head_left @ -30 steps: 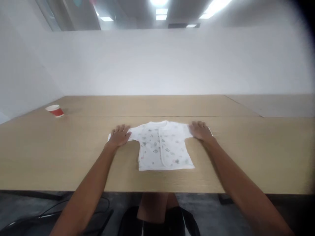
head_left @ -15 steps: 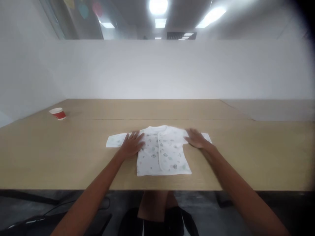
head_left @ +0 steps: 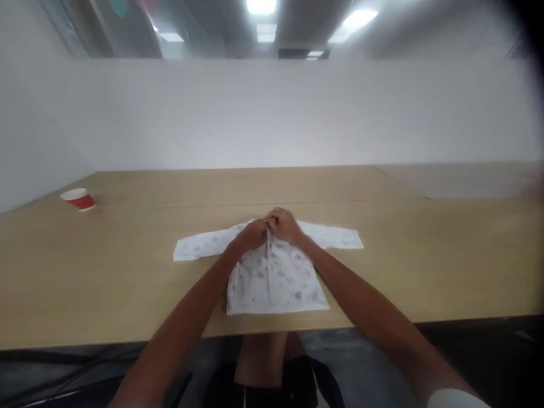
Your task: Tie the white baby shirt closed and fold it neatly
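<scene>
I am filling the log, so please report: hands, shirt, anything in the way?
Left hand and right hand together, pinching shirt at top middle. Shirt on table, both sleeves out sideways. Cup far left, seems out of the way.

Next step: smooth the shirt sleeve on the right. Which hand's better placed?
Right hand, I'd say: it's nearer that sleeve. The left hand sits farther off, with the right between. Both seem to pinch the shirt near the top, so the right would have to let go first.
</scene>
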Available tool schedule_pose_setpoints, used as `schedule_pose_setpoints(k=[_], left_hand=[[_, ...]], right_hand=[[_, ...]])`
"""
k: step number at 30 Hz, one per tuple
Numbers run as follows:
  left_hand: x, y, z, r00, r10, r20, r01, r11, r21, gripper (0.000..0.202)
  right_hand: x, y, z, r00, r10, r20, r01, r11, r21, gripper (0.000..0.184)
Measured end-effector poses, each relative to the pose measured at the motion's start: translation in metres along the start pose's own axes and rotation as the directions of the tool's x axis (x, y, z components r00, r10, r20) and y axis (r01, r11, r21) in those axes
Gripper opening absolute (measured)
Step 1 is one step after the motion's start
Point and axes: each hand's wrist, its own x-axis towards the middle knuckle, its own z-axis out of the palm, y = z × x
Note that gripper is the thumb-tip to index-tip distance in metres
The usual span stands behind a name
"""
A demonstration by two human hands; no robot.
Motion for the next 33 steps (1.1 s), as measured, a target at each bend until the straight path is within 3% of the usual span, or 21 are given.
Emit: schedule_pose_setpoints(k=[3,8,11,16,20,24,33], left_hand=[[-0.01,-0.005,0.01,0.999,-0.002,-0.038,0.0,0.999,-0.046,0.026],[-0.012,-0.002,0.008,0.998,0.015,-0.066,-0.023,0.993,-0.119,0.026],[-0.013,0.001,0.006,0.994,0.037,-0.099,-0.052,0.987,-0.153,0.027],[-0.016,0.001,0.007,0.992,0.026,-0.126,-0.054,0.973,-0.223,0.025],[-0.015,0.001,0.004,0.995,-0.026,-0.1,-0.004,0.957,-0.288,0.023],[-0.015,0.0,-0.002,0.998,0.002,-0.067,-0.023,0.951,-0.308,0.016],[-0.014,0.004,-0.006,0.994,-0.087,-0.065,0.059,0.934,-0.352,0.018]], right_hand=[[-0.013,0.012,0.012,0.999,-0.019,0.043,0.018,1.0,0.025,0.017],[-0.022,0.025,0.005,0.994,-0.044,0.098,0.039,0.998,0.057,0.013],[-0.025,0.023,0.005,0.995,0.002,0.102,-0.008,0.998,0.058,0.008],[-0.034,0.018,0.008,0.992,-0.099,0.083,0.098,0.995,0.011,0.005],[-0.037,0.019,0.004,0.992,-0.1,0.078,0.097,0.995,0.039,0.004],[-0.037,0.018,0.001,0.989,-0.134,0.064,0.13,0.99,0.056,0.008],[-0.039,0.01,-0.004,0.995,-0.001,0.1,0.005,0.999,-0.041,0.011]])
